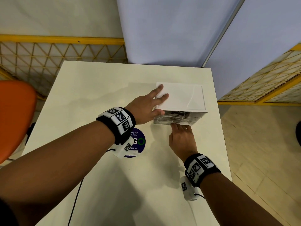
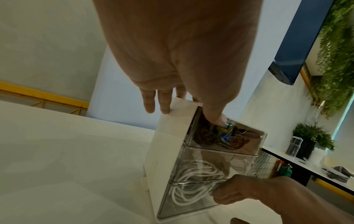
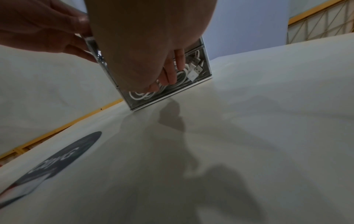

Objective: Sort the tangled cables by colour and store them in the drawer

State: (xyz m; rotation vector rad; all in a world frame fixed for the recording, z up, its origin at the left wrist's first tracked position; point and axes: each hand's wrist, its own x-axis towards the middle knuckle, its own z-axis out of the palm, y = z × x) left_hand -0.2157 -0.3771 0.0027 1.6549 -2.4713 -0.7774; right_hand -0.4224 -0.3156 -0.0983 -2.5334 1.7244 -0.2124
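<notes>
A small white drawer unit (image 1: 184,97) with clear drawers stands at the back right of the table. My left hand (image 1: 156,105) rests on its top left corner with straight fingers, and the thumb presses the top drawer's front (image 2: 220,121). That top drawer holds dark cables (image 2: 208,136). The lower drawer (image 2: 191,201) holds white cables (image 2: 191,181), whose plugs (image 3: 195,71) show through the clear front. My right hand (image 1: 180,127) touches the lower drawer's front with its fingertips (image 3: 172,72). Both drawers look pushed in or nearly so.
The cream table (image 1: 114,176) bears a round purple sticker (image 1: 139,141) near my left wrist. An orange chair (image 1: 14,115) stands at the left. A yellow lattice fence (image 1: 48,59) and a pale partition (image 1: 171,30) lie behind the table.
</notes>
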